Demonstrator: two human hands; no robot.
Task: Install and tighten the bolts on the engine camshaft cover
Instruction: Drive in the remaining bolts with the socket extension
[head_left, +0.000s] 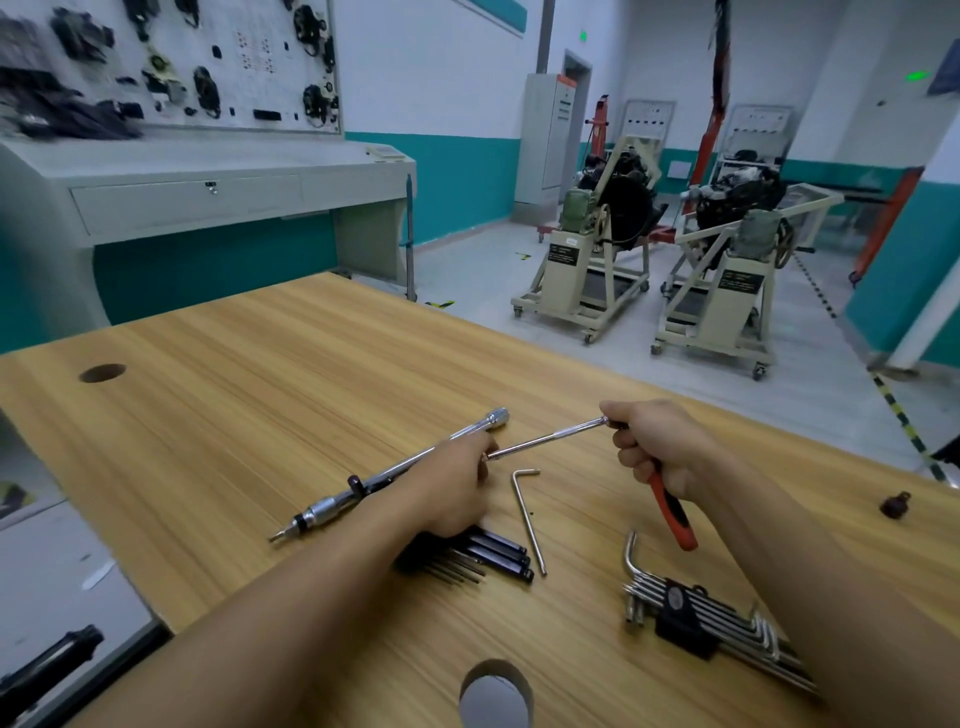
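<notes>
My right hand (657, 452) grips the red-and-black handle (675, 514) of a ratchet wrench, held above the wooden table (260, 374). A long chrome extension bar (545, 439) runs from the ratchet head leftward to my left hand (460, 488), whose fingertips pinch the bar's far end. Behind my left hand a long chrome torque wrench (395, 473) lies diagonally on the table. No bolts or camshaft cover are in view.
A loose L-shaped hex key (527, 514), a black hex key set (483, 558) and a chrome hex key set in a black holder (696, 616) lie near me. A small dark part (894, 504) sits far right. Cable holes (102, 373) (496, 693) pierce the table. Engine stands (587, 244) stand on the floor beyond.
</notes>
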